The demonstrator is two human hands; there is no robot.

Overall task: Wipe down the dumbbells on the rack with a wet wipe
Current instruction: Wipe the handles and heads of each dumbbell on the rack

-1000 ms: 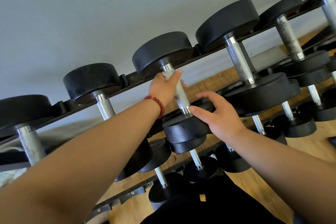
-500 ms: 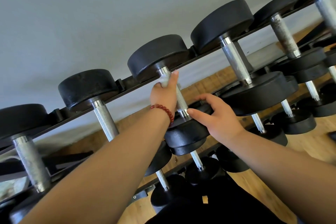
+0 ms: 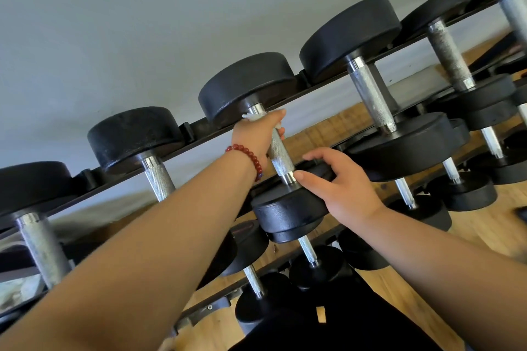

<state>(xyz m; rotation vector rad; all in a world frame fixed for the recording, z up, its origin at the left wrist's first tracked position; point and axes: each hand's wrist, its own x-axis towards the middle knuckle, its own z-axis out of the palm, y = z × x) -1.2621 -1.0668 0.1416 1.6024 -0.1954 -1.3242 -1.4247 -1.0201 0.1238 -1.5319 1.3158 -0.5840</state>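
left hand (image 3: 256, 134): fingers clamped on wipe (image 3: 251, 116) around handle (image 3: 281, 154)
right hand (image 3: 342, 188): fingers relaxed, apart, resting on head (image 3: 285, 212)

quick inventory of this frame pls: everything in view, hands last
dumbbell being wiped: 1, black heads, chrome handle, top tier, centre
other top-tier dumbbells: 5, black and chrome, two left of it, three right
lower-tier dumbbells: several, smaller, black, below; count unclear
rack: 1, black, tiered rails
wet wipe: 1, white, at the handle's far end
bracelet: 1, red beads, left wrist
wall: grey, behind the rack
floor: wood, lower right
dark clothing: black, bottom centre
left hand: 1, grips the wipe round the handle
right hand: 1, rests on the near head
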